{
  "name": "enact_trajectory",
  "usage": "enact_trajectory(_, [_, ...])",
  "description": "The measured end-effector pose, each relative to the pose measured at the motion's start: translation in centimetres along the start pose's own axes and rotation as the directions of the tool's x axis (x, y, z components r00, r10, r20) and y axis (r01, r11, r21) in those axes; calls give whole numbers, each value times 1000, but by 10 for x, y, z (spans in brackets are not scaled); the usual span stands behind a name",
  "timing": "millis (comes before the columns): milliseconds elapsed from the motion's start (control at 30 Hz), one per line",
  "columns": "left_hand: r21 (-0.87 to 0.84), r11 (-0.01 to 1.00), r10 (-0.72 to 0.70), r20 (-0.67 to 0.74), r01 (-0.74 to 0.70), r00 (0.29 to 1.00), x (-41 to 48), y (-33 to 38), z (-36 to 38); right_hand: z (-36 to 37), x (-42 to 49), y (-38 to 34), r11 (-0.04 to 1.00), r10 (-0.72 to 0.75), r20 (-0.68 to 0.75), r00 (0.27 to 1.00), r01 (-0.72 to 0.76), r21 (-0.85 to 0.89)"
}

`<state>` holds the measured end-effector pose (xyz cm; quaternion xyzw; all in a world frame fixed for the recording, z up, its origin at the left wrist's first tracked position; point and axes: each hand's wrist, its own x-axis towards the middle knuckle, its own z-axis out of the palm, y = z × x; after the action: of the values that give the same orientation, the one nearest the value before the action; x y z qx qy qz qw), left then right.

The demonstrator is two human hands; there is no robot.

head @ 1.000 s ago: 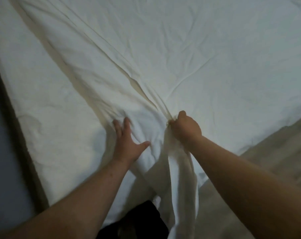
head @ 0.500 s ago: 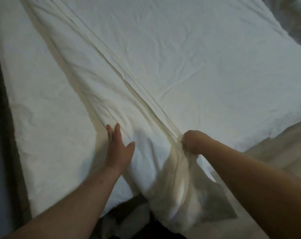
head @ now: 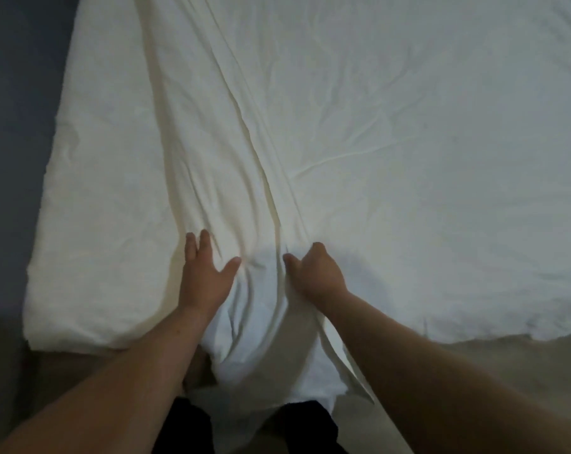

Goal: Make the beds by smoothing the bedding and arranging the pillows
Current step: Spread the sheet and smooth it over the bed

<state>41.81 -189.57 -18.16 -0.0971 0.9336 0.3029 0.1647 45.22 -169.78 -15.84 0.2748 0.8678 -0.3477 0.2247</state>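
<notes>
A white sheet (head: 392, 126) covers the bed, with long creases running from the top down to my hands. Its near end (head: 264, 348) hangs bunched over the foot of the bed. My left hand (head: 204, 273) lies flat on the sheet with fingers straight and thumb spread. My right hand (head: 317, 273) grips a fold of the sheet at the end of the creases, fingers curled under. A thicker white mattress pad or duvet (head: 91, 240) shows bare on the left side. No pillows are in view.
A dark floor or wall (head: 15, 126) runs along the bed's left side. Beige floor (head: 490, 365) lies at the lower right, beyond the bed's foot edge. My dark trousers (head: 192, 427) show at the bottom centre.
The view has swung so the creases now run nearly straight up. My right hand has come back up onto the bed, still gripping the fold. My left hand stays flat beside it.
</notes>
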Motion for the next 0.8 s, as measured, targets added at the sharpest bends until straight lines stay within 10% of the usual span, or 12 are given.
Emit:
enact_trajectory(233, [23,994,-101,-88,103,991,-25,-10,9,-2,-2,2,982,-187,81,979,188,-5])
enact_trajectory(433, [-186,972,-166,-110,144,980,-42,-8,19,-51,5,27,957,-289,-123,949,286,-37])
enact_trajectory(800, [28,995,95,-70,-93,993,-84,76,86,-177,17,160,979,-204,-336,920,196,-58])
